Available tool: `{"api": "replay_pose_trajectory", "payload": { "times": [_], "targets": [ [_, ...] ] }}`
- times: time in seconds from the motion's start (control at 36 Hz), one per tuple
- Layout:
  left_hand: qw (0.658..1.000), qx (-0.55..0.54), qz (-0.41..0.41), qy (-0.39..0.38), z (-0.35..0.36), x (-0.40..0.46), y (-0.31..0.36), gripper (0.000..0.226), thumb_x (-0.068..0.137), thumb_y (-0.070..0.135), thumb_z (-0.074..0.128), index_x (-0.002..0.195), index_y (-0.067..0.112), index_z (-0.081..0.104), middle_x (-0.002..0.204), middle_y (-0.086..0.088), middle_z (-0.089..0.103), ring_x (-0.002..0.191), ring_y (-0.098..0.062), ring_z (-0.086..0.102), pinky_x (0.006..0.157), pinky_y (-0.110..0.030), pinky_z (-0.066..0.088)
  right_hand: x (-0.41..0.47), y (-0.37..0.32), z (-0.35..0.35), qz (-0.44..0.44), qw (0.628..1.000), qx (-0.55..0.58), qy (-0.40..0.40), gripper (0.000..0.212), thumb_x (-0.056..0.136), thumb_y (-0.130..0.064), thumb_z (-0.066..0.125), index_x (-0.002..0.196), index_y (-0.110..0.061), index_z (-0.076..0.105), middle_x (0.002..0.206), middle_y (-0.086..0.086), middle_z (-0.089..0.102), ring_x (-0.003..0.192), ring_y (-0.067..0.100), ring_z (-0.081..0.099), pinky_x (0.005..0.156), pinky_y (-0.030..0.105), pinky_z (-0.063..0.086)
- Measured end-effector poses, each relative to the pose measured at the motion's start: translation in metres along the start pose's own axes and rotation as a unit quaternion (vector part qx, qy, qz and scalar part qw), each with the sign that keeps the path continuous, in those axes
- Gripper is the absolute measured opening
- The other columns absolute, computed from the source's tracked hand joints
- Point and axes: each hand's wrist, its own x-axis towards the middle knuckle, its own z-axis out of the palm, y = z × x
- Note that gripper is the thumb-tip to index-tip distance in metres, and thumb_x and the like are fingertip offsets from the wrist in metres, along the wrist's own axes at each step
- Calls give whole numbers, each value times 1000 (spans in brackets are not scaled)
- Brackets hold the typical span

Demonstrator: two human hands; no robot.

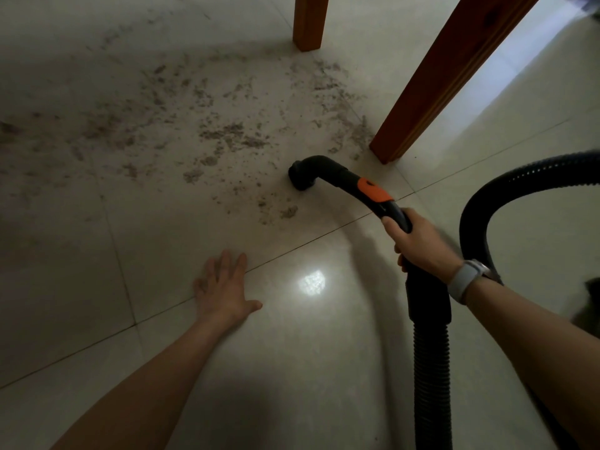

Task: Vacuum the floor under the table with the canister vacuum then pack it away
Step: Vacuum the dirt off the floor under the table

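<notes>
My right hand (418, 243) grips the black vacuum handle (367, 190), which has an orange slider on top. Its curved nozzle end (302, 178) points down onto the pale tiled floor (162, 238) at the edge of a wide patch of grey-brown dirt (227, 134). The ribbed black hose (431, 368) runs from the handle back toward me and loops up to the right. My left hand (224, 287) rests flat on the tiles with fingers spread. The canister itself is out of view.
Two wooden table legs stand ahead: one at the top centre (310, 22), one slanting at the right (438, 79) close behind the nozzle. A bright light reflection (312, 282) lies on the tile between my hands. A dark object sits at the right edge (589, 306).
</notes>
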Motion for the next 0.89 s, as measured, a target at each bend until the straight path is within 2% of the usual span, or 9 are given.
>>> {"api": "replay_pose_trajectory", "payload": {
  "times": [0.33, 0.5, 0.64, 0.75, 0.89],
  "targets": [
    [1000, -9, 1, -1, 0, 0, -1, 102, 81, 52, 65, 151, 33, -7, 158, 1, -21, 146, -28, -15, 116, -52, 9, -37, 13, 3, 11, 1000, -10, -28, 22, 96, -38, 49, 113, -25, 46, 71, 13, 59, 44, 19, 58, 42, 26, 47],
    [1000, -8, 2, 4, 2, 0, -2, 101, 81, 53, 64, 151, 34, -6, 158, 2, -20, 146, -27, -14, 116, -52, 8, -54, 9, 5, 20, 999, -31, -29, 24, 97, -37, 47, 117, -25, 44, 75, 12, 60, 48, 16, 58, 40, 18, 45],
    [1000, 1, 7, 7, 2, 0, -4, 101, 81, 56, 62, 151, 34, -7, 159, 2, -19, 147, -27, -12, 116, -51, 11, -66, 4, 15, 24, 999, -23, -30, 26, 96, -36, 48, 119, -25, 44, 72, 9, 58, 48, 18, 57, 42, 23, 46],
    [1000, 11, 7, 6, 0, -1, -3, 100, 82, 57, 61, 151, 34, -8, 159, 1, -19, 147, -27, -11, 115, -51, 12, -74, 2, 26, 10, 999, -23, -34, 18, 95, -37, 49, 111, -31, 43, 69, 6, 57, 46, 18, 58, 43, 26, 50],
    [1000, 14, 5, 7, -1, -2, -2, 100, 81, 57, 61, 151, 34, -8, 159, 2, -18, 147, -27, -11, 115, -50, 13, -69, -3, 36, -18, 997, -74, -4, 23, 94, -39, 50, 115, -28, 45, 69, 3, 59, 50, 20, 61, 47, 32, 53]
  ]
}}
